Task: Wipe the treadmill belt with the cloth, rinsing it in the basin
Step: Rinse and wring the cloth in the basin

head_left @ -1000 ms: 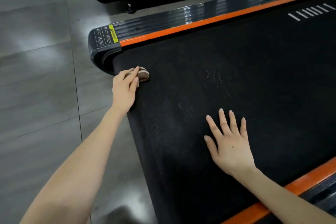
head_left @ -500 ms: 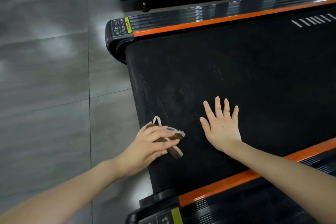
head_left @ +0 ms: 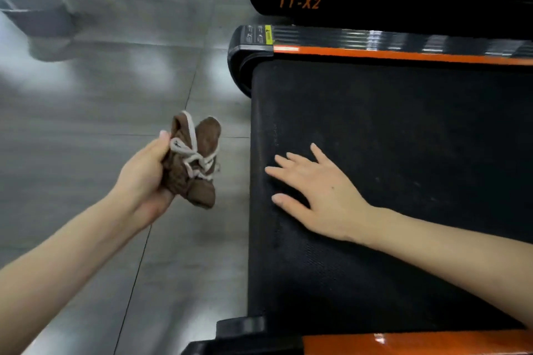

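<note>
Well, far left sits the grey basin (head_left: 37, 13); nearer, the left hand (head_left: 144, 179) grips the bunched brown cloth (head_left: 193, 158) over the floor (head_left: 86, 95), just left of the treadmill belt (head_left: 403, 153), where the right hand (head_left: 320, 193) lies flat, fingers (head_left: 287, 173) spread.

- left hand (head_left: 144, 179) is up in the air, palm turned inward, fingers and thumb curled round a bunched-up brown cloth (head_left: 196, 161)
- left forearm is bare, coming in pretty straight from the bottom-left corner
- right hand (head_left: 323, 193) lies flat, palm down on the belt (head_left: 403, 138), fingers spread and pointing left
- right forearm is bare too, reaching in from the right edge
</note>
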A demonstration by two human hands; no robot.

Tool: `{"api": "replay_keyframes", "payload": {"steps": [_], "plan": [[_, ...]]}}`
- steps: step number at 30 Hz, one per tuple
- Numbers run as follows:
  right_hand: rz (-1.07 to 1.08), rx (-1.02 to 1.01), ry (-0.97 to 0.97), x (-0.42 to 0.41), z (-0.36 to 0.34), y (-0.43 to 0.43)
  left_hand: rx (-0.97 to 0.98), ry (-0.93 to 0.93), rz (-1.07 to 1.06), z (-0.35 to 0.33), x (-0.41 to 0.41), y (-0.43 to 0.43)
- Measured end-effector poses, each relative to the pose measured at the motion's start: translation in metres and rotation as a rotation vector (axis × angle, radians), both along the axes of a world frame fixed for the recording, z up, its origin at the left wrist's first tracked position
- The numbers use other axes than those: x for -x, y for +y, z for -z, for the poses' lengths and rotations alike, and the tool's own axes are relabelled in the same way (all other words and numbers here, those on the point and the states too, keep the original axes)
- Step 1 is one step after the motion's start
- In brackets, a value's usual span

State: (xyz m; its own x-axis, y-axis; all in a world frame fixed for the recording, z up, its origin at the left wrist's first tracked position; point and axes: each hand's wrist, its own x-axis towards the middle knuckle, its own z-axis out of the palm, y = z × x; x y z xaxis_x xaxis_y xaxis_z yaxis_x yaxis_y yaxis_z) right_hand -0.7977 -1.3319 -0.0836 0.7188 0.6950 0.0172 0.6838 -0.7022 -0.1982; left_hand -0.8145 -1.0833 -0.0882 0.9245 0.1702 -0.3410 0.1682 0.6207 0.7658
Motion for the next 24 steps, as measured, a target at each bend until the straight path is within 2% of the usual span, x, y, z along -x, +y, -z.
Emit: {"api": "replay_keyframes", "payload": {"steps": [2, 4, 7, 13, 19, 24], "plan": [[-0.131, 0.019, -0.020, 0.002, 0.016, 0.019, 0.093, -0.008, -0.012, 0.004, -0.003, 0.017], [-0.194, 0.035, -0.024, 0.002, 0.029, 0.025, -0.013, -0.002, -0.004, 0.013, -0.007, 0.033], [-0.179, 0.012, -0.020, -0.001, 0.037, 0.022, -0.233, 0.070, -0.054, 0.028, -0.012, 0.050], [-0.161, -0.027, 0.020, -0.001, 0.033, 0.023, -0.289, 0.209, -0.206, 0.032, -0.028, 0.046], [-0.189, 0.005, 0.021, -0.001, 0.026, 0.026, -0.170, 0.289, -0.356, 0.011, -0.018, 0.040], [-0.202, 0.227, 0.025, 0.000, 0.018, 0.029, -0.077, 0.408, -0.477, -0.022, 0.039, 0.051]]}}
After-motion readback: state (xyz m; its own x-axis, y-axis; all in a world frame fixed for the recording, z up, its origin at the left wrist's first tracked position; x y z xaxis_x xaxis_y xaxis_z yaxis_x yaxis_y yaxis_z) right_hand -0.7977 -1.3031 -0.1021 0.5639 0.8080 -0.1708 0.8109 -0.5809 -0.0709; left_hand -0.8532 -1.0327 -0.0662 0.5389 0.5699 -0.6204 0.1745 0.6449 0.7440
